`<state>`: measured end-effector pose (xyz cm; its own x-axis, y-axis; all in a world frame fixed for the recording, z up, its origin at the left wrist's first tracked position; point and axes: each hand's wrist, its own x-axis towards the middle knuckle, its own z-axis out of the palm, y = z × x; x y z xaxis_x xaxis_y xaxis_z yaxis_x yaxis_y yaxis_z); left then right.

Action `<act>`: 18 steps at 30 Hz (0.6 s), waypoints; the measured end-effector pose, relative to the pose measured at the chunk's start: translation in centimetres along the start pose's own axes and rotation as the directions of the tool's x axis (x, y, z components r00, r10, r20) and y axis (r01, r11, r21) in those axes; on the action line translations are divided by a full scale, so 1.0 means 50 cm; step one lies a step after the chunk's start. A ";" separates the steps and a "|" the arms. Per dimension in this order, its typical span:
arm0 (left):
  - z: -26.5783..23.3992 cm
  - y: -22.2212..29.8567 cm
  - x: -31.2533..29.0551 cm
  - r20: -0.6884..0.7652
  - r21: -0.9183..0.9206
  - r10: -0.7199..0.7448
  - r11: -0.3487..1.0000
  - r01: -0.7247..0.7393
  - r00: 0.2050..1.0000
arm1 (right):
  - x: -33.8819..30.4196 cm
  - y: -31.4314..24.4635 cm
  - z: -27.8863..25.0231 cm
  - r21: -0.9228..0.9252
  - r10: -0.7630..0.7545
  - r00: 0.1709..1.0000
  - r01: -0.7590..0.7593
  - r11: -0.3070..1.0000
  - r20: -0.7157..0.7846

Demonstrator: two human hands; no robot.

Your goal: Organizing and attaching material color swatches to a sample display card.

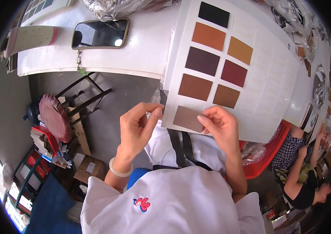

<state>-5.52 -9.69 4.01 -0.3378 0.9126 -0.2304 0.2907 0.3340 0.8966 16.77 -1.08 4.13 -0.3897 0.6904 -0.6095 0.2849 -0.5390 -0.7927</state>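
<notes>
A large white sample card [268, 74] lies at the table's edge, bearing two columns of rectangular colour swatches. They include a black swatch [213, 15], an orange-brown swatch [208, 36] and a burgundy swatch [233, 73]. At the card's near left corner is a taupe swatch [188, 118]. My right hand [222, 124] pinches its right end, the thumb on top. My left hand [138, 126] is closed in a pinch just beside the card's left edge. Whether anything is between its fingertips, I cannot make out.
A phone [100, 34] with a hanging charm lies on the white table [142, 58]. A red basket [264, 158] stands beneath the card's right side. Left of me are a round red stool [55, 118] and a cardboard box [90, 169]. Another person [301, 177] is at the right.
</notes>
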 end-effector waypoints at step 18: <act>0.007 0.013 -0.008 0.103 0.024 0.203 0.978 -0.207 0.974 | 0.020 0.000 0.028 -0.037 -0.050 0.997 0.049 0.998 -0.053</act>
<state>-4.87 -9.74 4.56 -0.1781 0.9807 -0.0811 0.3760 0.1440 0.9153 15.17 -1.09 3.54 -0.3565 0.7414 -0.5686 0.2978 -0.4867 -0.8213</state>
